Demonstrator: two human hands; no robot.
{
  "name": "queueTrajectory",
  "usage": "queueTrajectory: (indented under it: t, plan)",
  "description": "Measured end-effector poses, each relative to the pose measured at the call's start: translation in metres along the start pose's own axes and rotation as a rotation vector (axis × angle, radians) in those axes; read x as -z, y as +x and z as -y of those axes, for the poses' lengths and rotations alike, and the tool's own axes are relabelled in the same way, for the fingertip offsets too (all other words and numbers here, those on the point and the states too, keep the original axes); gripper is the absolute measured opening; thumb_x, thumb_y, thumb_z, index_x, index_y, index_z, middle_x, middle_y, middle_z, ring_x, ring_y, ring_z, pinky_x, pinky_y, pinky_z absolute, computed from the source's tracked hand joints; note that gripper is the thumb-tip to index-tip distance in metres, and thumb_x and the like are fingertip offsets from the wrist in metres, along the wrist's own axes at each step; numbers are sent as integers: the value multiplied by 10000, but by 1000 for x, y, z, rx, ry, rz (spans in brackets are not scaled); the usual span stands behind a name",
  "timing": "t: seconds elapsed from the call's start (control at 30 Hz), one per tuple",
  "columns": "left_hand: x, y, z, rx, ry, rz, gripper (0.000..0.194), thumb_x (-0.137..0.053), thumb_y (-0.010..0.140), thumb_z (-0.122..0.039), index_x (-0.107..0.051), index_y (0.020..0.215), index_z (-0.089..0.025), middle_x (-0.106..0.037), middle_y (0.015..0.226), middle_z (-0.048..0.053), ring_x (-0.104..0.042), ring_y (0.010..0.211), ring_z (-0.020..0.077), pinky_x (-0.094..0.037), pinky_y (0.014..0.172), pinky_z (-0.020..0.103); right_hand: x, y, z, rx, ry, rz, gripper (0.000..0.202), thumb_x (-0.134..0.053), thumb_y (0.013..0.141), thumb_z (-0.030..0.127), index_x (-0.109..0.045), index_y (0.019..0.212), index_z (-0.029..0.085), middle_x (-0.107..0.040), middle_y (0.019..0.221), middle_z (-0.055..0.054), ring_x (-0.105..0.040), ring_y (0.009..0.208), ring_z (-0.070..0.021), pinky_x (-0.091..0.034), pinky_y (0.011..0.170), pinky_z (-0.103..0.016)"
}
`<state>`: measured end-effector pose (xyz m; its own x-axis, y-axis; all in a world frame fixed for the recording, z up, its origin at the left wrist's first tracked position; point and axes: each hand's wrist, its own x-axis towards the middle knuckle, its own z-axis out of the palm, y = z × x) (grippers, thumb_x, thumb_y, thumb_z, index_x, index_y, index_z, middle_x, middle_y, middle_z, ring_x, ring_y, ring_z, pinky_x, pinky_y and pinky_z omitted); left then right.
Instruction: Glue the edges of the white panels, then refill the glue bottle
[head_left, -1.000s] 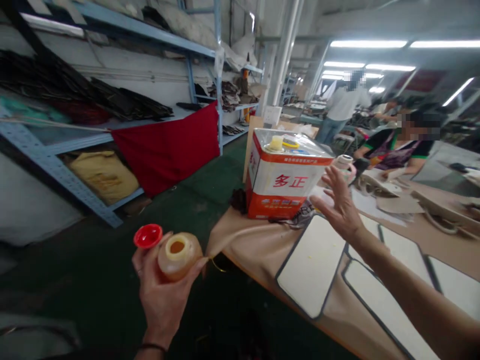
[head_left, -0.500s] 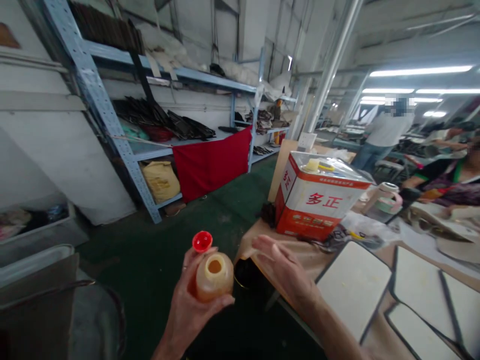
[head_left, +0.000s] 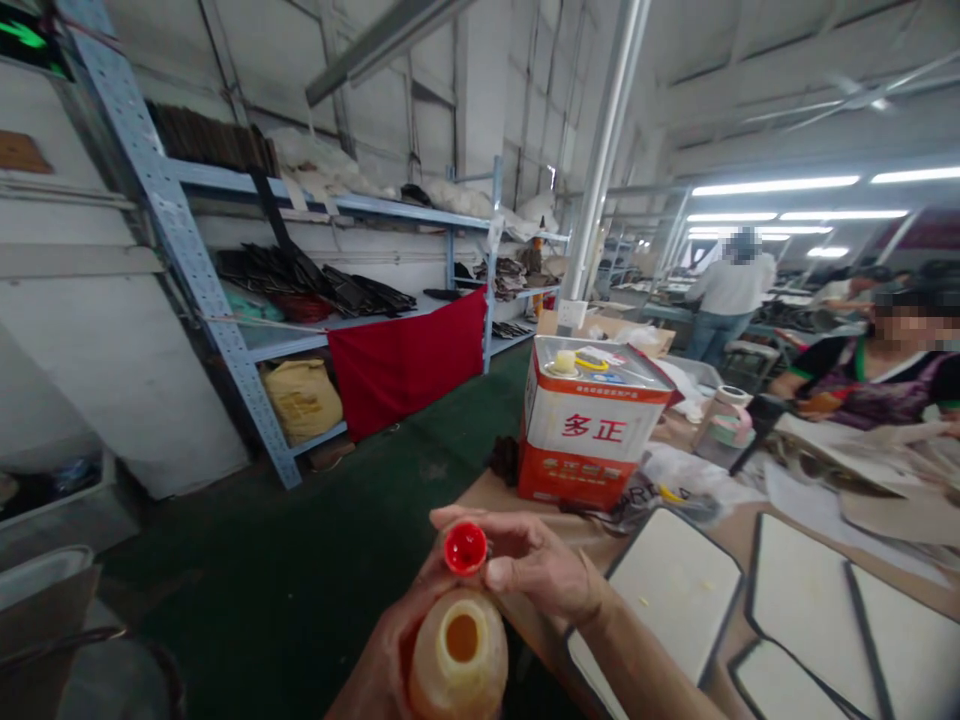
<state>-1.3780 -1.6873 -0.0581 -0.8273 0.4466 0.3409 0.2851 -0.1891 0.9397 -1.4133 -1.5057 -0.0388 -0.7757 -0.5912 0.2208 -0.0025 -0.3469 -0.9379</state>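
My left hand is wrapped round the side of a translucent plastic bottle. The bottle's mouth is uncapped and faces up toward me, with amber showing inside. Just above the mouth is a red bottle cap, its hollow side toward me. My right hand has its thumb at the cap's right edge and its fingers curled behind it, pinching it. Whether my left fingers also touch the cap is hidden.
A large red-and-white metal can stands on the table to the right, near several dark-edged pale panels. A pink-handled flask is beyond. A co-worker sits at right. Blue shelving with a red cloth is at left.
My right hand has moved from open beside the bottle to the red cap and closed on it. The bottle now appears lower and further right in view, and the camera has tilted.
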Motion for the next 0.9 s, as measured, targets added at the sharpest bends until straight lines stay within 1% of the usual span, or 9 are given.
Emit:
queueTrajectory:
  t: [0.07,0.17,0.23,0.33,0.4,0.57,0.7,0.8,0.9]
  plan:
    - [-12,7,1,13,-15,17,839,-812,436,-625,-653,1148,-209,-653,1051,119,-574,1071,361,-437,964,466,9,-9,6,-34,2,22,542,-773,684,440,-659,1164,216,-647,1171,-67,-599,1043,-228,-399,940,-365]
    - [-30,15,3,24,-45,47,817,-829,427,-603,-672,1120,-200,-663,1043,119,-553,1114,368,-396,1007,480,19,-22,9,-48,13,12,529,-780,687,406,-663,1155,191,-650,1163,-83,-611,1009,-216,-410,919,-352]
    - [-39,19,4,27,-89,60,792,-836,430,-586,-683,1099,-191,-657,1074,124,-536,1141,372,-365,1032,490,21,-30,9,-18,57,-42,517,-799,668,364,-674,1136,183,-682,1100,-83,-634,942,-197,-433,873,-327]
    - [-50,24,3,22,-166,69,754,-846,459,-543,-676,1109,-201,-636,1133,123,-519,1171,367,-371,1028,479,17,-36,8,51,193,-157,523,-819,635,329,-683,1116,176,-732,913,-59,-660,828,-175,-462,809,-296]
    - [-53,27,1,2,-208,84,752,-853,485,-495,-649,1157,-228,-616,1177,112,-516,1181,354,-394,1009,455,12,-37,9,92,257,-240,520,-833,605,322,-699,1084,171,-738,900,-54,-660,804,-162,-470,778,-264]
    - [-54,29,5,-57,-236,155,748,-878,484,-377,-611,1174,-268,-624,1128,80,-602,1020,291,-467,910,394,4,-35,10,131,339,-391,517,-845,571,353,-719,1041,177,-725,800,-38,-618,671,-127,-469,676,-227]
    - [-48,29,8,-45,-183,149,767,-850,510,-452,-582,1200,-249,-613,1156,99,-606,994,285,-472,898,398,-2,-27,7,151,401,-477,471,-846,561,326,-731,1000,202,-707,745,-27,-586,591,-131,-455,603,-245]
    - [-40,30,6,-67,-70,113,811,-832,494,-531,-589,1205,-227,-589,1222,119,-567,1081,318,-402,998,441,-10,-18,6,185,376,-526,418,-807,616,326,-724,1013,224,-724,783,-36,-611,623,-166,-470,651,-294]
    - [-31,32,4,-76,30,79,869,-847,425,-555,-615,1187,-208,-560,1287,138,-469,1221,364,-293,1086,476,-17,-7,5,229,293,-579,381,-763,667,349,-717,1026,227,-739,828,-53,-642,733,-217,-475,751,-354]
